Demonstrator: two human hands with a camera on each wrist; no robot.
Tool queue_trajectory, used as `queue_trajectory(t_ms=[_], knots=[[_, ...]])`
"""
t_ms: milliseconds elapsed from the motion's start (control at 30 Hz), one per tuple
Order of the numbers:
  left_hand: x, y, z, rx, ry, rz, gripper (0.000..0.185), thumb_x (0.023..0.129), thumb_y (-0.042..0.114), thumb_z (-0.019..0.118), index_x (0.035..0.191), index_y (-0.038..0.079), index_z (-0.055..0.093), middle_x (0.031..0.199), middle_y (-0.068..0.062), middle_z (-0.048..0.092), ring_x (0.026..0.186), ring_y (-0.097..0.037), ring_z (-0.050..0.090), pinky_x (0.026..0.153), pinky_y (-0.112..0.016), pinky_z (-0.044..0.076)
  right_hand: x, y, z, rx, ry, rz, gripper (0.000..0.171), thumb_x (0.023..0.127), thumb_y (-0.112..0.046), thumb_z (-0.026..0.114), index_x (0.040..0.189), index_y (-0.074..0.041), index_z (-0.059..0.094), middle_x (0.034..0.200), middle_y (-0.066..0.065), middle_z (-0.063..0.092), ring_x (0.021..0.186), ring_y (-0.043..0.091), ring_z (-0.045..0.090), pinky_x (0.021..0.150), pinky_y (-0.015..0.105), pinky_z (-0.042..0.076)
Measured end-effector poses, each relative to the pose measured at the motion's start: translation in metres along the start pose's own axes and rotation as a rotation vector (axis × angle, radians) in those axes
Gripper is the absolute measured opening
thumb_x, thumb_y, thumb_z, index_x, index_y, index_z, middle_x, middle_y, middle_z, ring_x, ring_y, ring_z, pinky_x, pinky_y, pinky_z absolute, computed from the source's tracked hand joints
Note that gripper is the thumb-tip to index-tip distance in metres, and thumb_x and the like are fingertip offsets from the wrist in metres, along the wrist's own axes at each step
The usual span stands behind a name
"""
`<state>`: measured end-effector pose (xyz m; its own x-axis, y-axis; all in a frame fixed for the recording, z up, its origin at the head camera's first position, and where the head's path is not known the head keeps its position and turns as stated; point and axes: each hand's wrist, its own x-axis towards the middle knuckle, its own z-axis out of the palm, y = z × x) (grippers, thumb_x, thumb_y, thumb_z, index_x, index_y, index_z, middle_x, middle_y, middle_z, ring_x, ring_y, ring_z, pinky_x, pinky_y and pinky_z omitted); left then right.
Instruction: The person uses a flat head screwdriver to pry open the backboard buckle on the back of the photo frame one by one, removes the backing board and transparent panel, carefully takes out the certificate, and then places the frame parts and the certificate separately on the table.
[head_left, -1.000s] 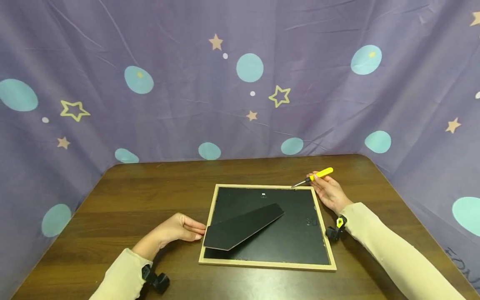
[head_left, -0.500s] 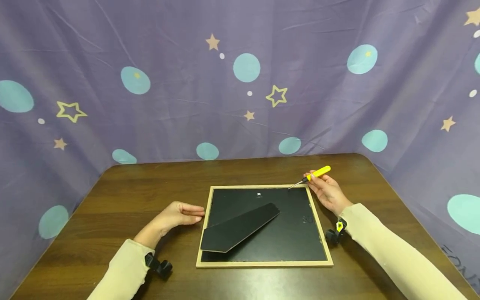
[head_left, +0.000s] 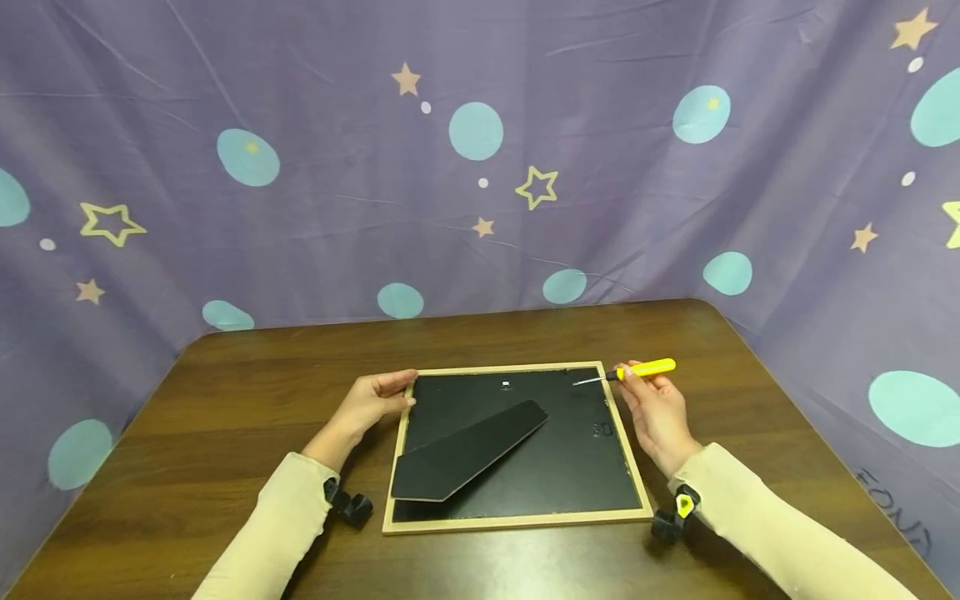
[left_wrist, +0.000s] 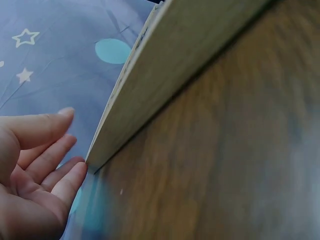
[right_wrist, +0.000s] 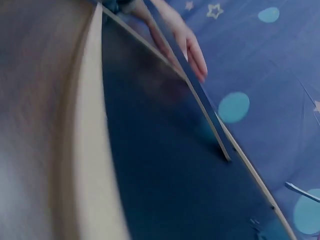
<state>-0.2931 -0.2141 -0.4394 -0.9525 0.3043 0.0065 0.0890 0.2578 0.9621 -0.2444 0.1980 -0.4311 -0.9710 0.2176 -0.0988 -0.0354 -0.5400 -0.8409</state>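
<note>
A picture frame (head_left: 517, 524) with a pale wooden rim lies face down on the table, showing its black backing board (head_left: 562, 479). The black easel stand (head_left: 468, 454) slants across the board. My left hand (head_left: 366, 408) is at the far left corner; in the left wrist view its fingers are loosely extended, the lowest touching the frame's edge (left_wrist: 145, 75). My right hand (head_left: 660, 417) pinches a yellow-handled screwdriver (head_left: 648, 368) near the far right corner. The shaft points left over the board; in the right wrist view only its metal end (right_wrist: 300, 191) shows.
The brown wooden table (head_left: 262, 367) extends around the frame. A purple curtain (head_left: 337, 167) with stars and dots hangs behind and beside it. Black cameras (head_left: 352, 507) are strapped to both wrists.
My left hand has moved along the frame's left side to the far corner. The screwdriver has turned more level, its tip moving from the far rim to over the board. The head view has shifted.
</note>
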Motion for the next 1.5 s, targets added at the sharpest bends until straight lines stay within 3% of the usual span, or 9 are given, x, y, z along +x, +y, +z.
queue_trajectory(t_ms=[167,300,500,800,1000,1167,1333,1500], knots=[[0.002,-0.001,0.002,-0.008,-0.026,0.014,0.054,0.081,-0.014,0.061,0.133,-0.014,0.043,0.138,-0.028,0.041,0.13,-0.039,0.037,0.101,-0.029,0.042,-0.008,0.007,0.001,0.023,-0.023,0.115,0.01,0.096,-0.002,0.048,0.1,-0.009,0.054,0.092,-0.005,0.07,0.098,0.007,0.064,0.103,0.026,0.041],[0.0,-0.003,0.004,-0.016,-0.055,0.033,0.056,0.08,-0.019,0.056,0.134,-0.015,0.04,0.141,-0.029,0.036,0.133,-0.039,0.032,0.104,-0.033,0.038,-0.008,0.009,-0.004,0.032,-0.061,0.175,0.016,0.097,-0.002,0.045,0.095,-0.013,0.057,0.092,-0.005,0.071,0.096,0.005,0.065,0.102,0.024,0.042],[-0.004,-0.005,0.008,-0.02,-0.031,0.024,0.059,0.079,-0.02,0.054,0.135,-0.016,0.037,0.143,-0.03,0.033,0.135,-0.039,0.027,0.103,-0.034,0.036,-0.005,0.013,-0.008,0.009,-0.11,0.155,0.018,0.098,-0.001,0.043,0.095,-0.013,0.057,0.091,-0.006,0.071,0.093,0.005,0.065,0.095,0.021,0.047],[-0.02,-0.006,0.008,-0.001,0.009,0.001,0.06,0.079,-0.018,0.058,0.135,-0.013,0.04,0.143,-0.026,0.035,0.134,-0.038,0.03,0.099,-0.024,0.041,0.002,0.015,-0.007,0.018,-0.136,0.143,0.014,0.097,0.0,0.044,0.102,-0.011,0.052,0.094,-0.004,0.07,0.095,0.006,0.065,0.093,0.022,0.049],[-0.023,-0.007,0.007,0.015,0.011,0.007,0.058,0.079,-0.017,0.059,0.135,-0.013,0.041,0.143,-0.026,0.036,0.134,-0.038,0.03,0.099,-0.024,0.041,0.004,0.015,-0.001,-0.081,-0.086,0.041,0.02,0.094,0.005,0.049,0.111,-0.006,0.044,0.091,-0.007,0.07,0.092,0.004,0.065,0.092,0.021,0.049],[-0.023,-0.008,0.006,0.009,0.013,-0.007,0.058,0.079,-0.017,0.058,0.135,-0.011,0.043,0.143,-0.023,0.037,0.135,-0.035,0.031,0.1,-0.027,0.041,0.0,0.013,0.008,-0.119,0.021,-0.079,0.019,0.09,0.008,0.054,0.103,-0.004,0.048,0.086,-0.009,0.07,0.087,0.003,0.066,0.086,0.021,0.052],[-0.023,-0.006,0.006,0.008,0.005,-0.003,0.058,0.079,-0.017,0.059,0.135,-0.011,0.042,0.143,-0.024,0.037,0.135,-0.035,0.03,0.101,-0.027,0.041,-0.006,0.01,0.015,-0.178,0.117,-0.193,0.027,0.087,0.011,0.057,0.11,0.001,0.048,0.088,-0.009,0.07,0.09,0.007,0.066,0.08,0.022,0.055],[-0.023,-0.005,0.007,0.009,0.005,0.007,0.058,0.08,-0.017,0.059,0.134,-0.012,0.042,0.142,-0.025,0.037,0.134,-0.036,0.03,0.102,-0.031,0.039,-0.007,0.013,0.018,-0.245,0.156,-0.255,0.028,0.087,0.009,0.058,0.113,0.005,0.049,0.09,-0.011,0.068,0.094,0.01,0.066,0.078,0.021,0.055]])
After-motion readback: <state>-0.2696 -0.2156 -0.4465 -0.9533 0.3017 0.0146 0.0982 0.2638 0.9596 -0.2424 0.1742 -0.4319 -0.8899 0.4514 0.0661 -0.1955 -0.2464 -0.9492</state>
